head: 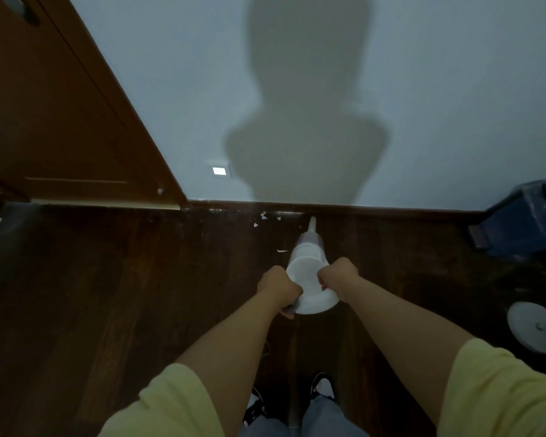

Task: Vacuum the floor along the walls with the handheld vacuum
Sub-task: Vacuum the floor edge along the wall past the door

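A white handheld vacuum [309,272] points away from me, down at the dark wood floor [123,294]. Its narrow nozzle tip [312,223] nearly touches the dark baseboard [375,207] under the pale wall. My left hand [279,288] grips the vacuum's rear left side. My right hand [339,279] grips its right side. Small white scraps [263,216] lie on the floor by the baseboard, just left of the nozzle, and one more scrap [281,250] lies beside the vacuum's body.
A brown wooden door [54,115] stands at the left, meeting the wall at a corner. A dark blue covered object [527,222] sits at the right by the wall. A round white base [535,331] lies on the floor at the right. My shoes [322,387] are below.
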A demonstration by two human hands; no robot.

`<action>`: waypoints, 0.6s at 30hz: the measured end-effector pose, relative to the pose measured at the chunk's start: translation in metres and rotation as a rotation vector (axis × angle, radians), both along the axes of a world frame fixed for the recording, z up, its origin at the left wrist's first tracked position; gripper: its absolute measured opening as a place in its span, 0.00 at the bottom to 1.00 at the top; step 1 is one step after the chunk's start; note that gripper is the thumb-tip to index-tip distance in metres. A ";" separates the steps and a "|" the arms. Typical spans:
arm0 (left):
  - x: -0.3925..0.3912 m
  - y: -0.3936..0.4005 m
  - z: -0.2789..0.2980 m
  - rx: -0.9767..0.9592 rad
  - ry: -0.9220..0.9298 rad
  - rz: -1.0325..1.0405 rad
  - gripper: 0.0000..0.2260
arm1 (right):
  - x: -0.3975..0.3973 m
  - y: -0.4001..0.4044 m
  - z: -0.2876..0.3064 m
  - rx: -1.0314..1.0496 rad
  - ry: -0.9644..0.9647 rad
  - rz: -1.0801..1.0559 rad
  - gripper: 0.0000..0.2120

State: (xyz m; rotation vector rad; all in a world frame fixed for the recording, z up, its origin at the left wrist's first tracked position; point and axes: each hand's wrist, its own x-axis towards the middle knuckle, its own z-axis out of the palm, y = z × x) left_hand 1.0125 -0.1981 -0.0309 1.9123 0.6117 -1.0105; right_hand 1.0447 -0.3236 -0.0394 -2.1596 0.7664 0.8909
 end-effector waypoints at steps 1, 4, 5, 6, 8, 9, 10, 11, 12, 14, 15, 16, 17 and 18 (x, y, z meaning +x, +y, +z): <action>0.000 -0.001 0.000 -0.012 0.007 -0.003 0.17 | 0.000 -0.002 0.000 -0.003 0.003 -0.005 0.19; 0.001 -0.008 0.000 -0.034 0.030 -0.022 0.18 | 0.000 -0.009 0.002 -0.013 0.013 -0.015 0.19; 0.001 -0.010 0.001 -0.035 0.033 -0.024 0.18 | 0.000 -0.011 0.002 -0.013 0.017 -0.016 0.19; 0.001 -0.011 0.002 -0.030 0.030 -0.027 0.18 | 0.000 -0.012 0.002 -0.013 0.018 -0.017 0.19; 0.000 -0.012 0.003 -0.009 0.007 -0.036 0.17 | -0.001 -0.013 0.003 -0.014 0.013 -0.019 0.19; -0.001 -0.012 0.004 -0.002 -0.003 -0.040 0.17 | -0.002 -0.012 0.003 -0.013 0.009 -0.016 0.19; -0.002 -0.010 0.005 0.002 -0.008 -0.042 0.16 | -0.004 -0.010 0.004 -0.011 0.007 -0.014 0.19; -0.004 -0.008 0.006 0.005 -0.008 -0.043 0.17 | -0.006 -0.007 0.005 -0.008 0.009 -0.013 0.19; -0.006 -0.003 0.007 0.008 -0.008 -0.041 0.17 | -0.008 -0.003 0.006 -0.004 0.011 -0.013 0.19; -0.010 0.004 0.009 0.017 -0.005 -0.040 0.18 | -0.012 0.004 0.007 0.003 0.016 -0.015 0.19; -0.013 0.008 0.010 0.024 -0.008 -0.041 0.18 | -0.014 0.008 0.008 0.010 0.019 -0.017 0.19; -0.015 0.013 0.012 0.031 -0.014 -0.042 0.18 | -0.016 0.013 0.009 0.015 0.021 -0.017 0.19; -0.018 0.017 0.013 0.039 -0.016 -0.043 0.18 | -0.018 0.017 0.010 0.018 0.022 -0.016 0.19; -0.020 0.021 0.015 0.046 -0.015 -0.042 0.18 | -0.021 0.021 0.011 0.021 0.025 -0.014 0.19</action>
